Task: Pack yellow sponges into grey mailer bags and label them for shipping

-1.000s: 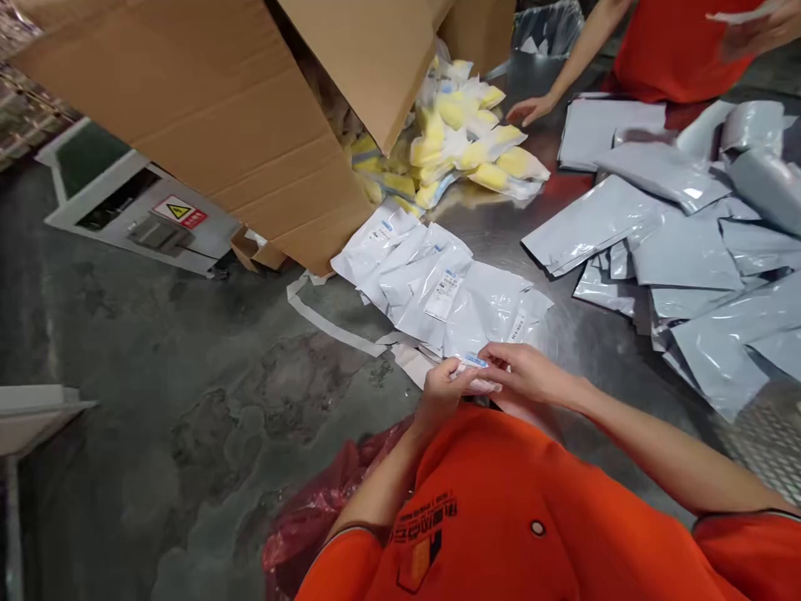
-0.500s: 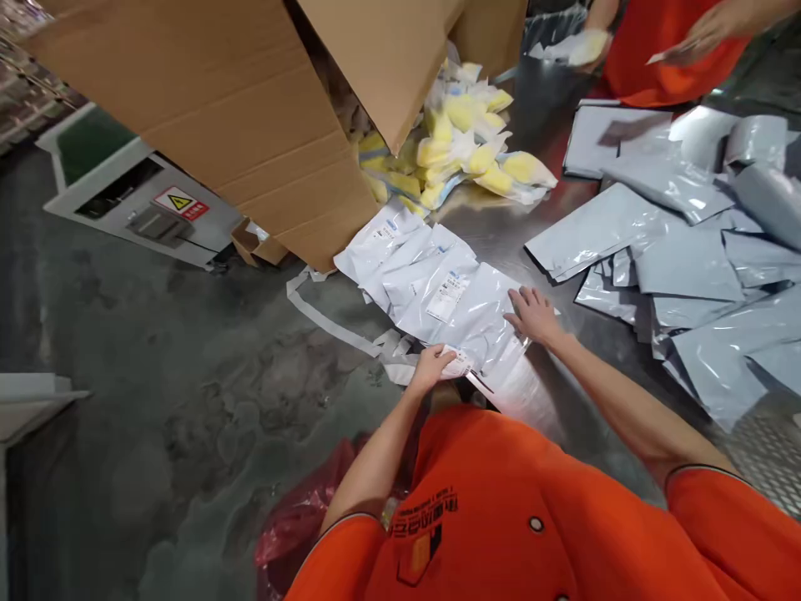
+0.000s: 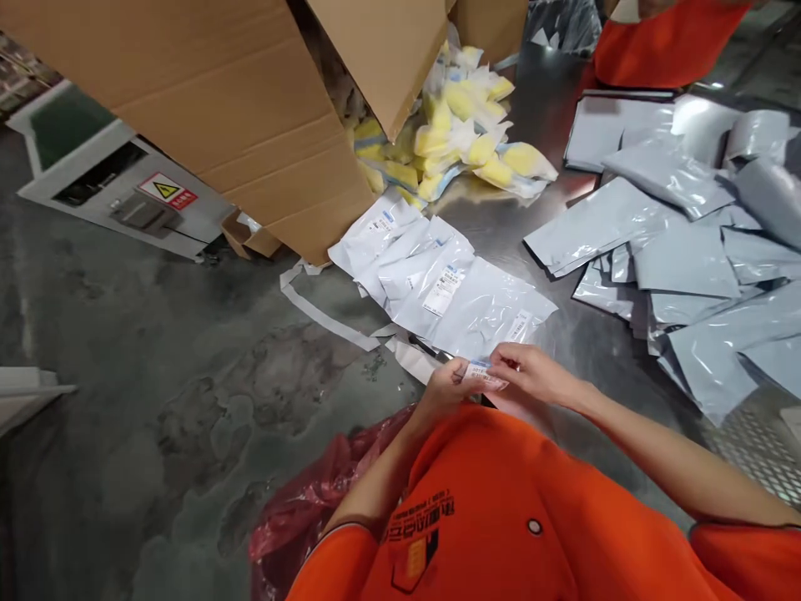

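My left hand (image 3: 445,386) and my right hand (image 3: 531,372) meet close to my chest, both pinching a small white label sheet (image 3: 483,375) with blue print. Just beyond them a fanned row of white plastic packets (image 3: 438,280) with printed labels lies on the metal table (image 3: 551,325). A strip of white backing paper (image 3: 322,314) trails off the table's left edge.
A big open cardboard box (image 3: 250,108) lies tipped at the back, spilling yellow bagged items (image 3: 466,142). Grey mailer bags (image 3: 682,242) cover the right side. Another person in orange (image 3: 663,37) stands at the far right. A red bag (image 3: 300,509) hangs below me.
My right hand left the white packets, where it lay flat, and came back to my left hand. Both now pinch the label sheet. The other person's hands have gone out of view.
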A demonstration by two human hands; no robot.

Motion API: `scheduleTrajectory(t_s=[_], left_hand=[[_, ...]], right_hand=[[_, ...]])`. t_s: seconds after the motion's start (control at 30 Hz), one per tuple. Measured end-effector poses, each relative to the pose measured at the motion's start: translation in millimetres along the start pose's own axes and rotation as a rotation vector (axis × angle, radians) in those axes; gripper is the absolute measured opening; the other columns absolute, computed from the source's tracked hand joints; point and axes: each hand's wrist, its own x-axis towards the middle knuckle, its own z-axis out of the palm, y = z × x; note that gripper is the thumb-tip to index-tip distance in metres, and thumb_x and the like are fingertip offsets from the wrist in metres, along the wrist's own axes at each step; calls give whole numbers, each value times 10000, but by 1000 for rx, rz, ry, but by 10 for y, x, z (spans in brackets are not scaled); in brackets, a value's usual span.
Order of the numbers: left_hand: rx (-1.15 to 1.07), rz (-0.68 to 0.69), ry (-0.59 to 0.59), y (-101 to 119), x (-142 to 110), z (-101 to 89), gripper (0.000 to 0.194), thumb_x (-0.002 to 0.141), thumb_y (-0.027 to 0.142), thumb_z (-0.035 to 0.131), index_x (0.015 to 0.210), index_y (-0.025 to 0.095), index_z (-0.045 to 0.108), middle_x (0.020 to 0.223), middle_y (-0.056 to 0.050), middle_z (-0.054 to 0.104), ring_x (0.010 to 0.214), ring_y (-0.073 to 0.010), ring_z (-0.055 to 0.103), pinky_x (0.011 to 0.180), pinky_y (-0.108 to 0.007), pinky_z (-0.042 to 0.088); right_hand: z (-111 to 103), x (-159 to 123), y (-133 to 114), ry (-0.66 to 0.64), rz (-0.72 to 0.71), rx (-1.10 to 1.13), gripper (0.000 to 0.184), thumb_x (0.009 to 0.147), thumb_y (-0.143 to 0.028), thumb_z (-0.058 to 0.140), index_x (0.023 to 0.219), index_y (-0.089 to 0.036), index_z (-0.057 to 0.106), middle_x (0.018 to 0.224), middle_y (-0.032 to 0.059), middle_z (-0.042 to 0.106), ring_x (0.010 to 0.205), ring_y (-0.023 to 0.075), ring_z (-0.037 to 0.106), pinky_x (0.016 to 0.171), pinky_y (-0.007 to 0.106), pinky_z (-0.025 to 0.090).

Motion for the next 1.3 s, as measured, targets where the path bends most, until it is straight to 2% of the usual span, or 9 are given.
scheduleTrajectory(t_s=[0.17, 0.33, 0.53, 0.63, 0.8, 0.97, 1.07, 1.17, 1.3], left_hand=[[45, -61, -103, -196, 44, -114, 373, 649, 343, 796, 948, 140, 703, 858, -49, 720, 770, -182, 632, 677, -257, 484], [-55, -201, -36, -323, -86, -643, 398, 568, 443, 842, 759, 130, 688, 624, -34, 672, 564, -174, 603, 570, -294, 498], [-184, -206, 64, -193, -150, -872, 533, 546, 458, 875, 925, 114, 730, 796, -94, 744, 682, -220, 687, 695, -351, 564], [-184, -202, 59, -231, -124, -822, 470, 563, 418, 874, 893, 113, 736, 771, -79, 740, 653, -198, 681, 664, -319, 557], [-129, -282, 54, -277, -20, -801, 445, 559, 402, 873, 855, 102, 730, 736, -83, 727, 642, -206, 677, 631, -300, 535], [-52, -244, 17, -103, 204, -806, 527, 602, 530, 826, 911, 114, 728, 815, -92, 740, 710, -229, 683, 688, -333, 546], [41, -189, 50, -30, 284, -849, 568, 642, 626, 769, 930, 138, 739, 871, -94, 752, 821, -268, 693, 758, -359, 551], [105, -175, 76, -55, 334, -896, 567, 624, 692, 745, 899, 196, 762, 910, -81, 762, 907, -302, 690, 822, -393, 547], [125, -201, 77, -124, 450, -905, 618, 505, 795, 732, 811, 259, 778, 873, -57, 768, 917, -342, 696, 809, -441, 558]], right_hand=[[-615, 139, 213, 231, -24, -70, 277, 924, -433, 546, 794, -191, 588, 739, 7, 601, 684, 133, 515, 650, 261, 374], [-1319, 610, 704, 550, 46, 116, 351, 791, -532, 656, 811, -205, 530, 682, -13, 556, 636, 140, 499, 611, 268, 390], [-589, 1238, 930, 249, 241, -464, 308, 848, -444, 623, 1014, -185, 626, 976, 97, 654, 869, 233, 585, 767, 340, 436], [-380, 1285, 870, 270, 327, -795, 610, 845, -488, 663, 1374, -222, 517, 1136, 189, 635, 1039, 350, 571, 884, 473, 411], [-139, 1119, 706, 410, 206, -769, 827, 895, -481, 592, 1568, -153, 241, 1387, 251, 509, 1292, 427, 421, 1023, 575, 347], [227, 1190, 680, 134, 91, -664, 614, 897, -450, 573, 1475, -289, 443, 1545, 102, 402, 1443, 385, 279, 1165, 605, 189], [-219, 1310, 836, 312, 127, -677, 580, 955, -446, 459, 1494, -238, 413, 1573, 115, 351, 1456, 330, 275, 1165, 534, 263], [-970, 1264, 1138, 552, 283, -772, 629, 909, -266, 498, 1510, -139, 364, 1599, 210, 239, 1478, 400, 179, 1146, 656, 172], [-1704, 1048, 1523, 529, 380, -893, 545, 851, -103, 459, 1390, -165, 515, 1503, 215, 422, 1402, 413, 339, 1060, 711, 255]])
